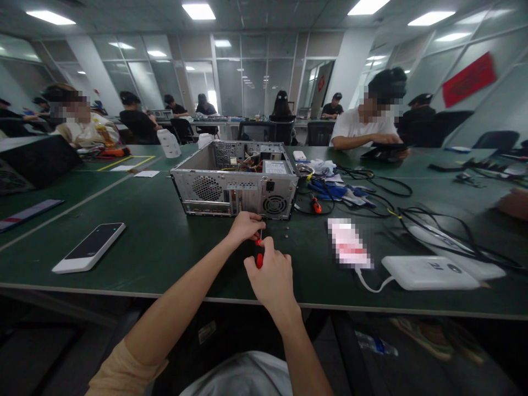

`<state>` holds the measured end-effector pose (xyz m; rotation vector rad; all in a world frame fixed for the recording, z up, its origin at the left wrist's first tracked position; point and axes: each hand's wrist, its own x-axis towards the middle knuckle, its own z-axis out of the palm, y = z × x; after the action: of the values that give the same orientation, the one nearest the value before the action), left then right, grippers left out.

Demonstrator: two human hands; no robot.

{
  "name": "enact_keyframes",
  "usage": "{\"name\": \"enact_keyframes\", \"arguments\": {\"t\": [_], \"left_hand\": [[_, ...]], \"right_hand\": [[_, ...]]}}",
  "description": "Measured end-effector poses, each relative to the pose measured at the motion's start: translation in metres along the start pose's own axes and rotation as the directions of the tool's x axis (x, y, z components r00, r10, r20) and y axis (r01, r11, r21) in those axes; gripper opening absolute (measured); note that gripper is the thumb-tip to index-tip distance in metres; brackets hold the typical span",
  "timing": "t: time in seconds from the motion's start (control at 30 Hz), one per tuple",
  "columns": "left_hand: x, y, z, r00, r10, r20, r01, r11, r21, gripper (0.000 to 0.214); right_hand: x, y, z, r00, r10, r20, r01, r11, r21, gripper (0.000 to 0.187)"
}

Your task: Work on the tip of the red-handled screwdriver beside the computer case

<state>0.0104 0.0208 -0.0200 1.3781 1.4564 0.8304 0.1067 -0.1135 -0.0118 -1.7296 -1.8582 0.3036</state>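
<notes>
An open metal computer case (247,184) lies on the green table (157,242), its rear panel with vents and ports toward me. My right hand (274,275) is closed around a screwdriver (259,260) with a red handle, its thin shaft pointing away from me. Close to the lower edge of the rear panel, my left hand (246,226) has its fingers pinched together by the shaft. Whatever is between those fingertips is too small or hidden to make out. Two tiny pieces, perhaps screws (287,236), lie just right of my hands.
A white handheld device (91,247) lies left. At right are a lit phone (350,243) cabled to a white power bank (431,273), black cables (445,225), blue-and-white gloves (330,190) and an orange-handled tool (315,205). A co-worker (365,124) sits across the table.
</notes>
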Motion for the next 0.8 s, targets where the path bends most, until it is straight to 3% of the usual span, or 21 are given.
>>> {"name": "enact_keyframes", "arguments": {"t": [0.37,0.8], "left_hand": [[0.0004,0.0,-0.0022,1.0,0.004,-0.015,-0.004,1.0,0.028,0.045],[-0.0071,0.0065,0.0021,0.999,0.016,0.044,-0.015,1.0,-0.015,0.046]], "right_hand": [[0.0003,0.0009,0.0009,1.0,-0.023,-0.003,0.023,1.0,-0.015,0.017],[-0.0043,0.0043,-0.004,1.0,0.017,-0.015,-0.017,1.0,0.023,0.022]]}}
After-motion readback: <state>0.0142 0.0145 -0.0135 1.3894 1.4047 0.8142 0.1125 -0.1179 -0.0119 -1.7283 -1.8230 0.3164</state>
